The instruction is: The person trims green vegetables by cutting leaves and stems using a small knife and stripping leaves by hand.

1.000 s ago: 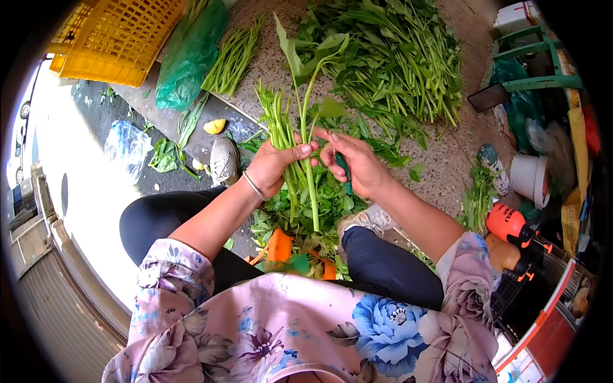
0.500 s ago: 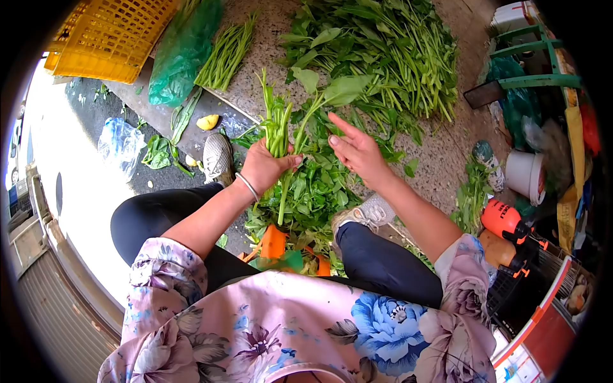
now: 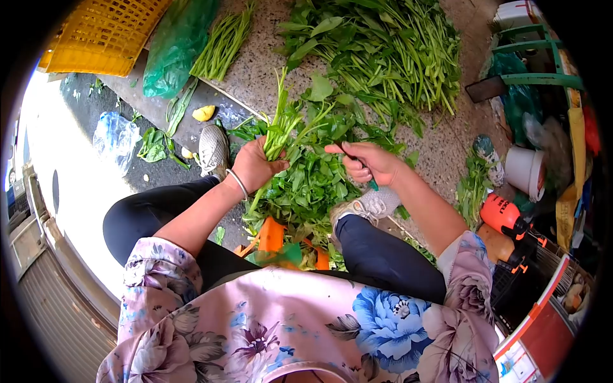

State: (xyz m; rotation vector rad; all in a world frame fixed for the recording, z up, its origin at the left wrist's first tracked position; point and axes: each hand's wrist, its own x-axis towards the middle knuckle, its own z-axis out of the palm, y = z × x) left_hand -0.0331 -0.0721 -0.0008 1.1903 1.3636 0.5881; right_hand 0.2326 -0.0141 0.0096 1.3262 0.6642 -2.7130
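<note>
stems (image 3: 278, 134) jut both ways from left hand (image 3: 257, 167)

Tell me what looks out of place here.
A crumpled clear plastic bag, a yellow scrap and loose leaves lie on the ground near the left shoe, looking like stray litter, unlike the stems bunched in the left hand.

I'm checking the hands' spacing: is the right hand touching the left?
Apart. The head view shows a plain gap between the right hand and the left hand, with leaves visible between them.
</note>
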